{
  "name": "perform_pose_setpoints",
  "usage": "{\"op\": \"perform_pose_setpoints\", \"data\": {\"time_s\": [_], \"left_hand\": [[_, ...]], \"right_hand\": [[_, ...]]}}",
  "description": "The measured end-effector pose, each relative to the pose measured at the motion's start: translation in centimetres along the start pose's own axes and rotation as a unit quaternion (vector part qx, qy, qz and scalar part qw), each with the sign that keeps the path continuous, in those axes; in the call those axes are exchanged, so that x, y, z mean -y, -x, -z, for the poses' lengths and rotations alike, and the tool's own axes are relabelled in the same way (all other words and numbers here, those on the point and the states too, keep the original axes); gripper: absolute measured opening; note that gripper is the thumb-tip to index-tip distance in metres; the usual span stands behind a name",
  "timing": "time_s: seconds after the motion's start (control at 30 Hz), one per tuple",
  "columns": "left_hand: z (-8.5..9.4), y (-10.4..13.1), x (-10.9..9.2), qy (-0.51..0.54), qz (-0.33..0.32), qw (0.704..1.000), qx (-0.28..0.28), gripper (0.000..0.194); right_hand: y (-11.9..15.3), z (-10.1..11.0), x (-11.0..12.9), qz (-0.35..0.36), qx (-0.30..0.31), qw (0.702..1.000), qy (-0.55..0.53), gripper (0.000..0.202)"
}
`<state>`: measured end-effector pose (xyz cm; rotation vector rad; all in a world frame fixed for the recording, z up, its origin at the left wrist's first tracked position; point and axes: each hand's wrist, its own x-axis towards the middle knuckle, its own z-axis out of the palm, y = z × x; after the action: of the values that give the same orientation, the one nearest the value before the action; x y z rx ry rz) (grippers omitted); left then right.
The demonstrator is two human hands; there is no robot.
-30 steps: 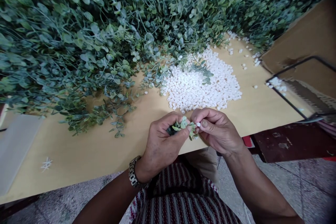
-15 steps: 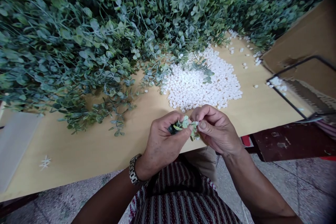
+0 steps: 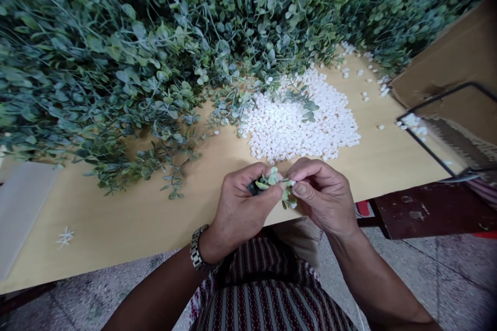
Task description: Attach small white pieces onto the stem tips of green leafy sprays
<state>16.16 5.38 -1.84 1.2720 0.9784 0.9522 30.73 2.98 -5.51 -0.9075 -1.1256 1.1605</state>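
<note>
My left hand [image 3: 246, 204] is closed around a sprig of green artificial leaves [image 3: 274, 177], its thumb pressed along the stem. Close by on the right, my right hand [image 3: 324, 194] pinches a small white bead [image 3: 292, 183] at the tip of the sprig, between thumb and forefinger. Another white tip shows lower on the leaves. Both hands are just above the table's front edge. Beyond them lies a wide heap of small white beads [image 3: 303, 124], with a leafy twig [image 3: 308, 108] resting on top.
A mass of leafy greenery [image 3: 174, 36] fills the back of the table [image 3: 147, 227]. At right stand a cardboard box [image 3: 446, 67] and a black wire frame [image 3: 427, 149], with loose beads near them. Several thin white pieces [image 3: 65, 237] and a whitish sheet [image 3: 25, 212] lie at left.
My right hand has shifted slightly right, so the white bead at the sprig's tip shows more clearly. My left hand keeps its grip on the sprig. The view has moved a little.
</note>
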Motion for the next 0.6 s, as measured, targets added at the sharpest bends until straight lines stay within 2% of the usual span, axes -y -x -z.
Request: {"op": "perform_pose_setpoints", "data": {"time_s": [0.27, 0.6], "left_hand": [[0.03, 0.03, 0.02, -0.031, -0.018, 0.999, 0.007, 0.012], [-0.19, 0.08, 0.12, -0.064, -0.025, 0.998, -0.010, 0.013]], "right_hand": [[0.06, 0.13, -0.36, -0.056, -0.033, 0.997, -0.039, 0.010], [-0.02, -0.02, -0.36, -0.031, -0.012, 0.999, -0.036, 0.011]]}}
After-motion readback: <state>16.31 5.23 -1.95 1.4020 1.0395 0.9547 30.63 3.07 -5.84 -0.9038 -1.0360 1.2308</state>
